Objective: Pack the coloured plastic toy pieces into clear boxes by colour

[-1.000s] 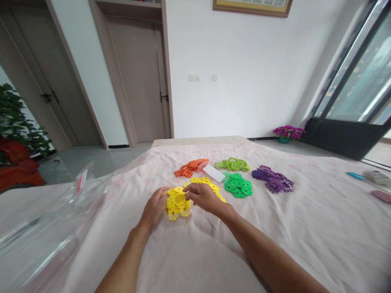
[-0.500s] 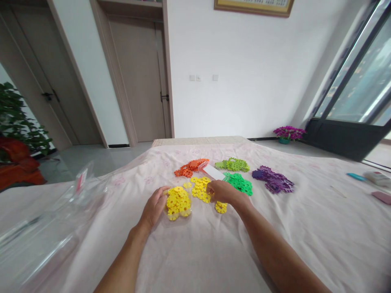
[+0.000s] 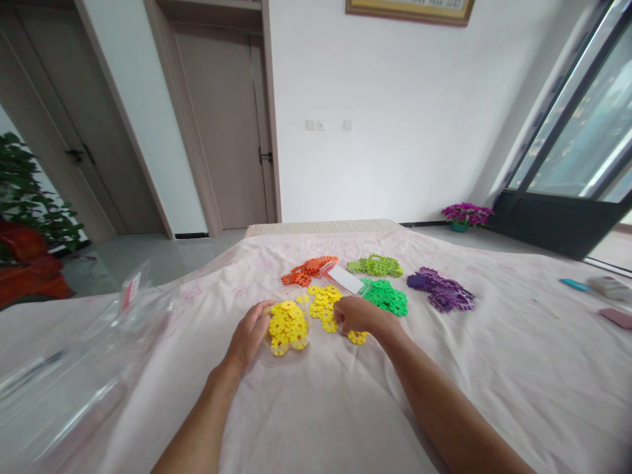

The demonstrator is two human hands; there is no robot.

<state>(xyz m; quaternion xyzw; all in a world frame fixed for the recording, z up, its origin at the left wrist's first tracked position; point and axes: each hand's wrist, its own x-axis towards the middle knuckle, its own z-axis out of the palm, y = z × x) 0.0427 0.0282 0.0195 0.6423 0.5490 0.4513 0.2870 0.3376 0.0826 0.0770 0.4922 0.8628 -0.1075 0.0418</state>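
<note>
My left hand (image 3: 251, 332) grips the left side of a clear plastic box (image 3: 289, 359) heaped with yellow snowflake discs (image 3: 288, 326). Right of the box, loose yellow discs (image 3: 323, 304) lie spread on the cloth. My right hand (image 3: 358, 314) is closed and points down at the right edge of this pile. Its fingertips are hidden, so what they pinch cannot be made out. Another few yellow discs (image 3: 357, 338) show just below that hand. A clear lid with a white label (image 3: 345, 279) rests behind it, beside green discs (image 3: 388, 297).
Orange discs (image 3: 311, 269), lime green discs (image 3: 378, 265) and purple discs (image 3: 442, 289) form separate piles farther back. Clear plastic bags (image 3: 83, 382) cover the left side of the bed-like surface. At the far right lie a blue object (image 3: 575, 285) and a pink object (image 3: 617, 318).
My right hand has shifted slightly, its fingers now lower and covering more of the yellow discs below. One disc at the pile's lower edge lies a little differently. My left hand stays on the box.
</note>
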